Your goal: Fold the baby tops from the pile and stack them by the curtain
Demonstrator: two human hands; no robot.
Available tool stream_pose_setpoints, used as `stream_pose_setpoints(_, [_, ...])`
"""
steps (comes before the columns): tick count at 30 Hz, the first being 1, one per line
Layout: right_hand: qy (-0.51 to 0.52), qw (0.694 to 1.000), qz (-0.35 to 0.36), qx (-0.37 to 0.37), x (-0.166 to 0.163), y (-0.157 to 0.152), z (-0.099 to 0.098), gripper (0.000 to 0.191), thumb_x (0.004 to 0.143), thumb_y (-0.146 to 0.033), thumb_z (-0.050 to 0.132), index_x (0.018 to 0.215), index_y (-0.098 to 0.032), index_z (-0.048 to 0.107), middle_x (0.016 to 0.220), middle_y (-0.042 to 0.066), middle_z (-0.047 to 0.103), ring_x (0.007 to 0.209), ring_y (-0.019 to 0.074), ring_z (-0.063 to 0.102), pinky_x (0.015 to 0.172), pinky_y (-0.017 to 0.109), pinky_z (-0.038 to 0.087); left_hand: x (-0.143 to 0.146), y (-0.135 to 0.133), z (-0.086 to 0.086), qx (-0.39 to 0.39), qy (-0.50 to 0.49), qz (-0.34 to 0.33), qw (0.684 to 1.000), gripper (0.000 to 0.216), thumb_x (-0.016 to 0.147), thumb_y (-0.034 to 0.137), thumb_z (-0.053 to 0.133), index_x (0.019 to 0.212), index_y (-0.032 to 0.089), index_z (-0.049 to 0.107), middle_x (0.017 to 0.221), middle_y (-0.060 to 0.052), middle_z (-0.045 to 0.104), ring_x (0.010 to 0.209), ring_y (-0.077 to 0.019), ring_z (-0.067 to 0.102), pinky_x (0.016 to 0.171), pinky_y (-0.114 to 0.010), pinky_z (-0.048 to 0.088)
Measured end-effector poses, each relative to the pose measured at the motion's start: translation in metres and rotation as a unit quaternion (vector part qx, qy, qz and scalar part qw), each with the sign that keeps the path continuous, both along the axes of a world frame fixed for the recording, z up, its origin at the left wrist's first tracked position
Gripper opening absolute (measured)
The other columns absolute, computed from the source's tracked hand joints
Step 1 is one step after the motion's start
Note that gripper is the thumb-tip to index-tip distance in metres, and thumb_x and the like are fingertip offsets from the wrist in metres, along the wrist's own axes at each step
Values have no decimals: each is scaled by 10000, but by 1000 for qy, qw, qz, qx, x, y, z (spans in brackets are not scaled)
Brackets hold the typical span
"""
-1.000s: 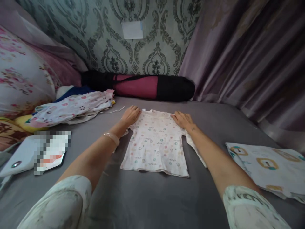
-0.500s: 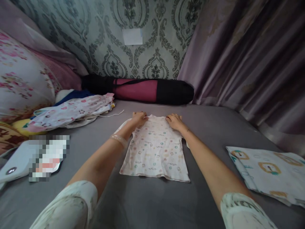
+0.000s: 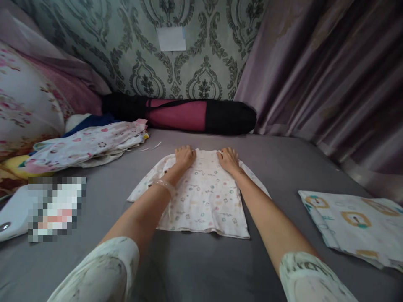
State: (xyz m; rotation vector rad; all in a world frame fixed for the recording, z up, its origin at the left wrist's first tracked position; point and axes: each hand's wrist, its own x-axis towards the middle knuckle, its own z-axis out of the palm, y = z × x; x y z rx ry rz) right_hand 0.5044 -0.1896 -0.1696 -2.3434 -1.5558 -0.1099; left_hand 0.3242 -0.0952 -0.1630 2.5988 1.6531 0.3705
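Note:
A small white long-sleeved shirt (image 3: 206, 197) with a scattered print of little coloured figures lies flat, its neck edge away from me and its hem toward me. At its left shoulder in view is my left hand (image 3: 185, 157), fingers bent and closed on the fabric. My right hand (image 3: 229, 159) grips the other shoulder in the same way, thumb toward the neckline. Both sleeves slant outward and down from under my hands; my forearms cover parts of them. How much cloth is pinched under the fingers is hidden.
The shirt rests on a grey bed sheet (image 3: 176, 268). Piled clothes (image 3: 91, 144) and a floral pillow (image 3: 28, 100) lie left, near a blurred-out flat object (image 3: 58, 209). Folded printed cloth (image 3: 355, 226) lies right. A black and pink long bag (image 3: 176, 115) lines the wall.
The sleeves, earlier mostly tucked out of sight, now spread out to both sides of the shirt. My hands stay at the shoulders. The view has shifted slightly.

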Motion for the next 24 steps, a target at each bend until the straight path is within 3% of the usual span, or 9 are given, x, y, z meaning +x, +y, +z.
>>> stream_pose_setpoints(4, [19,1000,-3,-15,0,2,5,355,972,-408,390,1135,-173,599,1218,150,583,1144,289,498,957,408,348,4,-5,-1,43,17,29,998,409,942,389,344,1123,90,556,1171,-202,589,1118,-321,504,930,-419,342])
stream_pose_setpoints(8, [110,992,50,-31,29,-10,28,314,981,-302,374,1164,-193,605,1179,100,639,1092,187,568,919,284,412,-1,-8,5,58,30,5,998,420,942,388,335,1168,94,533,1206,-211,555,1122,-332,479,929,-434,335])
stream_pose_setpoints(12, [162,987,1,11,77,-62,44,259,929,-197,427,1023,-145,663,998,98,704,915,165,633,788,247,480,-5,-20,18,74,19,-37,996,412,943,358,334,1225,105,494,1232,-212,535,1119,-340,475,911,-446,350])
stream_pose_setpoints(17, [296,943,-113,-105,98,-149,43,256,913,-258,481,778,-131,657,615,49,649,509,106,570,467,189,448,14,-52,28,36,6,-157,987,359,933,268,368,1244,168,515,1264,-151,540,1154,-304,467,930,-424,360])
stream_pose_setpoints(21, [238,943,-120,-200,84,-186,45,339,878,-409,546,664,-166,647,509,17,571,449,116,517,445,224,396,46,-73,24,-11,-22,-261,965,346,920,189,372,1208,173,564,1251,-114,580,1169,-264,488,977,-401,362])
stream_pose_setpoints(24, [160,961,-92,-208,73,-190,47,352,820,-489,583,653,-191,665,526,6,560,504,136,529,490,247,366,69,-85,17,-25,-41,-308,950,358,914,161,371,1209,160,574,1260,-106,594,1186,-235,504,1015,-374,368])
